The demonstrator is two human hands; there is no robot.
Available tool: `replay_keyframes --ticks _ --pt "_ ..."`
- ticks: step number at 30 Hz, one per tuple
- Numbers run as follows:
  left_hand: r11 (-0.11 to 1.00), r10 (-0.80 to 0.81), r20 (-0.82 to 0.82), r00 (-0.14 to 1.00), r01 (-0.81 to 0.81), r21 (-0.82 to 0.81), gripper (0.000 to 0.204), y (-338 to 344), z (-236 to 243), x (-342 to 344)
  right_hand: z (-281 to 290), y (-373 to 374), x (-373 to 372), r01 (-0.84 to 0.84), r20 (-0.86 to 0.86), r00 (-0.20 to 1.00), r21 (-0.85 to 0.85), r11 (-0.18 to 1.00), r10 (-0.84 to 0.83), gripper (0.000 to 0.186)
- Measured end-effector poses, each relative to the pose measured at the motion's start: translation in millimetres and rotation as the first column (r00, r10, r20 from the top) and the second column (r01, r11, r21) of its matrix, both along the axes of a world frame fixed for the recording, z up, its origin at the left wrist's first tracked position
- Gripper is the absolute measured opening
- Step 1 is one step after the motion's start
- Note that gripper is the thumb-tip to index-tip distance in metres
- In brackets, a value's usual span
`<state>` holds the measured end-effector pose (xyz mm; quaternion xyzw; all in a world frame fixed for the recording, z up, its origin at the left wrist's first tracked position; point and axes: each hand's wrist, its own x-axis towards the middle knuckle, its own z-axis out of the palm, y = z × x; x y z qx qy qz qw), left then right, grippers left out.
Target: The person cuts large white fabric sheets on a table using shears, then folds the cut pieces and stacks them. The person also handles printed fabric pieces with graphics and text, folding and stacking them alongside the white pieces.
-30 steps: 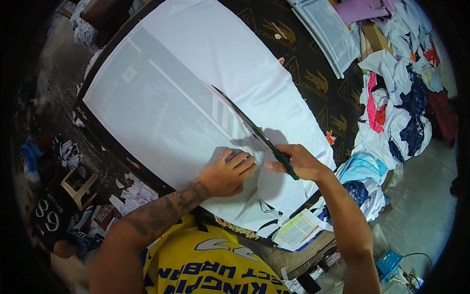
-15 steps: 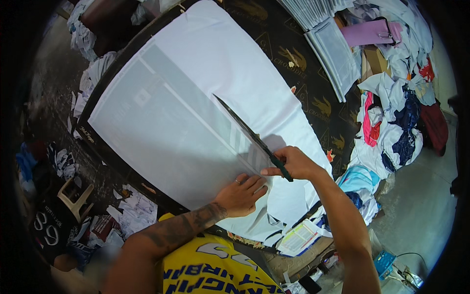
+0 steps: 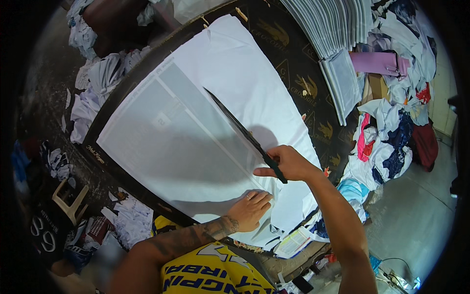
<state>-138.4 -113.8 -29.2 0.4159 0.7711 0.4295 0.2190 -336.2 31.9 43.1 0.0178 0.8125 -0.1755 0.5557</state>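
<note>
My right hand (image 3: pixel 293 164) is closed around the dark green handle of long scissors (image 3: pixel 240 128). Their dark blades point up and left over a white sheet, along the right edge of its pale grey panel (image 3: pixel 161 115). Low on the same sheet, my left hand (image 3: pixel 248 211) lies with fingers outstretched and pressed down, just left of and nearer than the scissor handle. The white sheet (image 3: pixel 240 63), which looks like cloth, spreads across the dark table, with creases along its right side. Beside my right wrist lies a cut white piece (image 3: pixel 289 210).
The dark table (image 3: pixel 274 32) has gold crocodile prints. Stacked grey-white panels (image 3: pixel 338 73) stand on its far right. Cloth scraps (image 3: pixel 387 142) are heaped right of it, with a pink case (image 3: pixel 374 63) above. A beige plastic chair (image 3: pixel 73 203) and more scraps sit at lower left.
The view has shifted, so the table appears moved. The scissors have moved slightly across the sheet, still in my right hand. My left hand has slid slightly nearer to me.
</note>
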Motion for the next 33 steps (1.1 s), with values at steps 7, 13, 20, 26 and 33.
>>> replay_keyframes --ticks 7,13,20,26,33 --pt "1.0 -0.011 0.001 1.0 0.011 0.025 0.056 2.0 -10.5 6.8 1.0 -35.2 -36.0 -0.051 -0.037 0.998 -0.007 0.999 0.051 0.076" --pt "0.995 -0.097 0.059 0.993 0.097 0.003 0.056 -1.7 -4.2 -5.4 -3.4 -62.2 -60.0 -0.026 -0.058 0.998 0.016 1.0 0.026 0.073" --pt "0.986 0.028 0.12 0.992 -0.047 0.16 0.051 -4.7 -1.8 -1.6 -2.2 -85.3 -75.2 0.045 -0.183 0.981 -0.121 0.992 -0.066 0.063" --pt "0.769 0.631 0.034 0.775 -0.619 -0.16 0.059 -110.6 32.4 -156.4 35.8 -1.4 77.1 0.411 -0.514 0.74 -0.166 0.896 -0.434 0.059" --pt "0.833 0.297 -0.535 0.791 -0.488 -0.259 0.115 35.3 -58.9 -192.8 28.7 -13.4 471.2 0.949 -0.463 -0.121 -0.314 0.034 -0.878 0.041"
